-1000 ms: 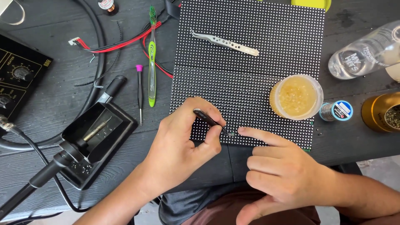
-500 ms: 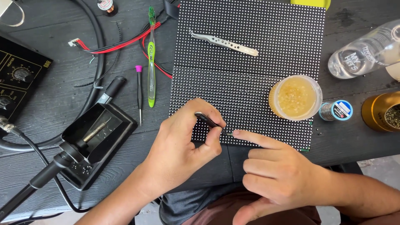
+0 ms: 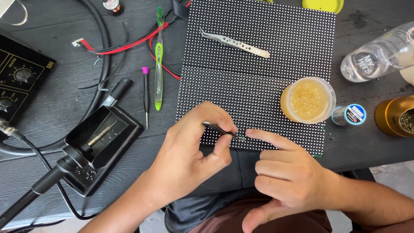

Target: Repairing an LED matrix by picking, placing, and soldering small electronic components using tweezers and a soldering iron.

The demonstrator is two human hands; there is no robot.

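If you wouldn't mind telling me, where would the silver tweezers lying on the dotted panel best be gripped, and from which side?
Probably at mid-body, from straight above. The silver tweezers lie flat and slanted on the upper panel, curved tip toward the upper left, wide end lower right. Both long edges are bare, so finger and thumb can pinch across the perforated middle, clear of the fine tip.

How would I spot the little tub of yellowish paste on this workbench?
Start at the black dotted LED panel in the middle of the dark table. Near its lower right edge stands a round clear tub of amber paste. Unlike the solder spool and gold tin beside it, it rests on the panel.
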